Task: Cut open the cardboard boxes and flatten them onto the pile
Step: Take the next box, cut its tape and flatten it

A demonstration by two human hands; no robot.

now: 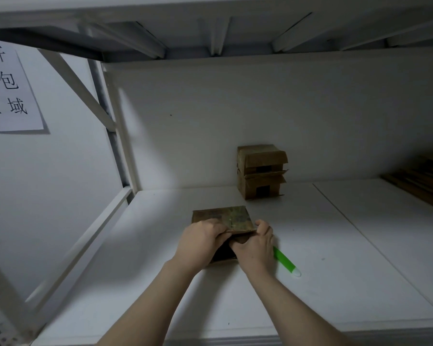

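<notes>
On the white shelf board (335,283), a layered brown cardboard pile (420,181) lies far right. 2 stacked brown cardboard boxes (260,171) stand against the back wall. Mid-shelf, your left hand (200,242) and right hand (255,245) both clutch a small brown cardboard box (225,217). A green pen-shaped cutter (284,260) lies just beside your right hand.

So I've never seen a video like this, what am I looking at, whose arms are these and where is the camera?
There is no machine here. A camera worn on a person's head looks down at their own bare arms. The left hand and right hand both grip a small cardboard box with curled fingers. It rests on a white shelf. A green tool lies beside the right hand. Behind stand two stacked boxes, and flattened cardboard lies at the far right.
</notes>
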